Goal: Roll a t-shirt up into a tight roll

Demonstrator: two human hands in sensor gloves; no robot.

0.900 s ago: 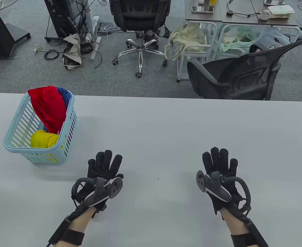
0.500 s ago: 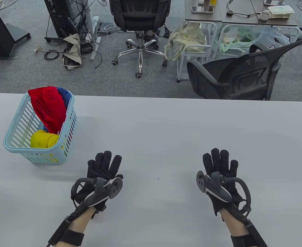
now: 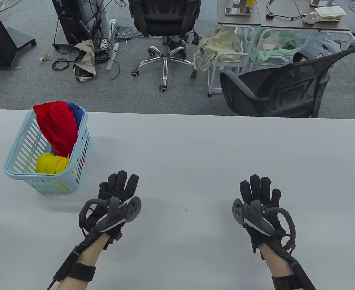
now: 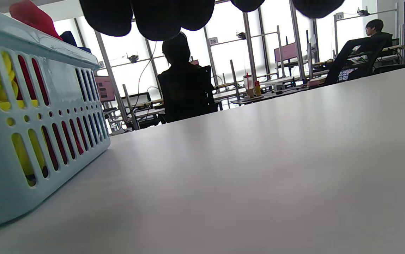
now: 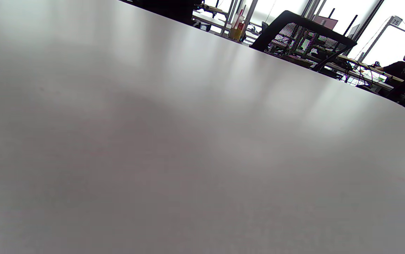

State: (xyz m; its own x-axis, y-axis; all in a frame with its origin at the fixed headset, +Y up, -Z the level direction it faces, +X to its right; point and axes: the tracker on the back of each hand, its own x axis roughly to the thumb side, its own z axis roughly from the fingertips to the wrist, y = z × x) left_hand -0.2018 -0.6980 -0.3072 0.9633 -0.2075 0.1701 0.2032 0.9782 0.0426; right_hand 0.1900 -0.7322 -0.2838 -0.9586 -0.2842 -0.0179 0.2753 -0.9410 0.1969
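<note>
A light blue slotted basket (image 3: 15, 163) stands at the table's left side and holds a red garment (image 3: 58, 127), a blue one (image 3: 77, 112) behind it and a yellow one (image 3: 52, 163) at the near end. My left hand (image 3: 118, 185) hovers flat over the table a little right of the basket, fingers straight, holding nothing. My right hand (image 3: 260, 190) lies flat further right, fingers spread, also empty. In the left wrist view the basket (image 4: 58, 106) fills the left side and my fingertips (image 4: 153, 17) hang in at the top. The right wrist view shows only bare table (image 5: 174, 148).
The grey table (image 3: 195, 151) stretches from the basket to the right edge. Beyond its far edge stand a black mesh chair (image 3: 286, 87), an office chair (image 3: 164, 18) and cluttered desks.
My left hand has shifted slightly left and forward, toward the basket. The right hand has barely moved. Nothing was picked up.
</note>
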